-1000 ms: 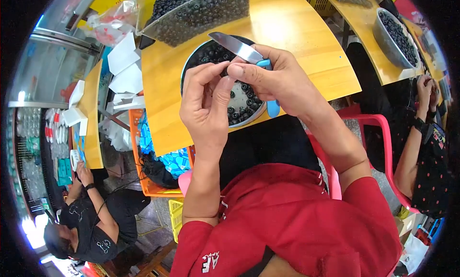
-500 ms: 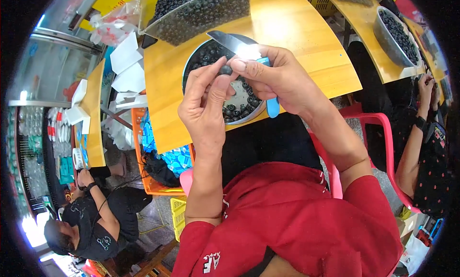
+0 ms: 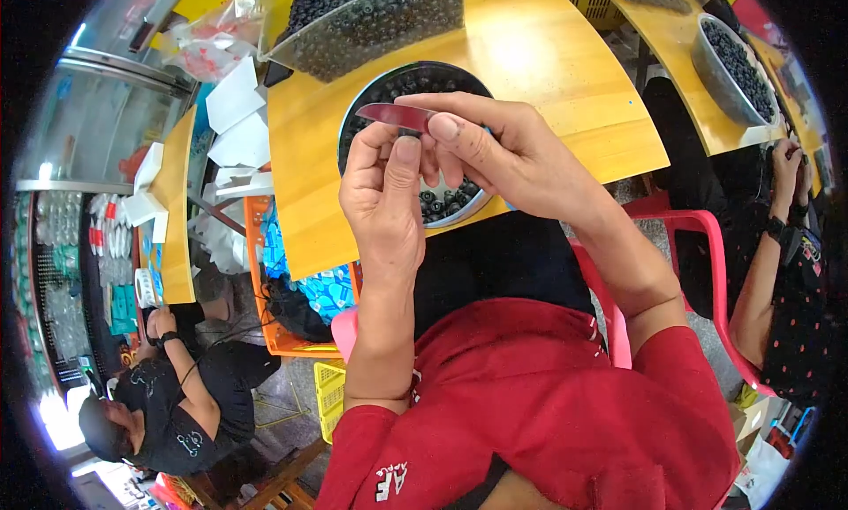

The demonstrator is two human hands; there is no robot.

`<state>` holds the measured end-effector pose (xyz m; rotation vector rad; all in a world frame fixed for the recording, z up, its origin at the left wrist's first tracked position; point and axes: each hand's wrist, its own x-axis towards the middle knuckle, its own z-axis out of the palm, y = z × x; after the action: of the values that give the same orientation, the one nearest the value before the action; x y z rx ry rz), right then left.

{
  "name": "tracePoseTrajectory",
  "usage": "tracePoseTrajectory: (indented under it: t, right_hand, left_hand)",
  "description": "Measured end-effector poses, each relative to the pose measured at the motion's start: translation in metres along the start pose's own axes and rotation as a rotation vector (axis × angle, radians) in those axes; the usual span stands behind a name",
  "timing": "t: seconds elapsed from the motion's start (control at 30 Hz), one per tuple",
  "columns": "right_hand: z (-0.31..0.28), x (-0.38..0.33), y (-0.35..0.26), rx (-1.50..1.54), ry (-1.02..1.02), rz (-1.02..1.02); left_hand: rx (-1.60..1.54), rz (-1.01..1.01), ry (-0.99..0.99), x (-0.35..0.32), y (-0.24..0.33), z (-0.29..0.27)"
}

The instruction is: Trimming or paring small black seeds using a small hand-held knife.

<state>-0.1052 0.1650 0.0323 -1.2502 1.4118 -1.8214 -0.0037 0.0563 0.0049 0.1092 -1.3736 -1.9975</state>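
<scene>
My right hand grips a small knife, its blade pointing left across the fingertips of my left hand. The handle is hidden in the palm. My left hand is closed in a pinch, thumb against fingers, with a sliver of a dark blueberry showing under the blade. Both hands are over a round bowl on the wooden table. Blueberries lie inside the bowl, partly covered by my hands.
Behind the bowl stands a big clear tub full of blueberries. An orange crate with blue packets is below the table's left side. One person sits at left; another's arm shows at right, near a pink chair.
The knife blade has swung down and left, now lying nearly level over my left fingertips. Its blue handle has gone out of sight in my right hand. The berry is more hidden.
</scene>
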Motion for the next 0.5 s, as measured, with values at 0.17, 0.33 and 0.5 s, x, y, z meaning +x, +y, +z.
tracePoseTrajectory:
  t: [0.17, 0.33, 0.5]
  right_hand:
    - [-0.0026, 0.0012, -0.001, 0.051, -0.039, 0.039]
    - [0.0014, 0.0017, -0.0027, 0.069, 0.005, 0.056]
    - [-0.0014, 0.0035, 0.0024, 0.056, 0.014, 0.033]
  left_hand:
    - [-0.077, -0.029, 0.023, -0.0012, -0.0008, 0.0009]
    - [-0.171, -0.017, 0.006, 0.0003, -0.0003, 0.0002]
    - [-0.225, -0.056, -0.018, 0.0021, 0.0017, 0.002]
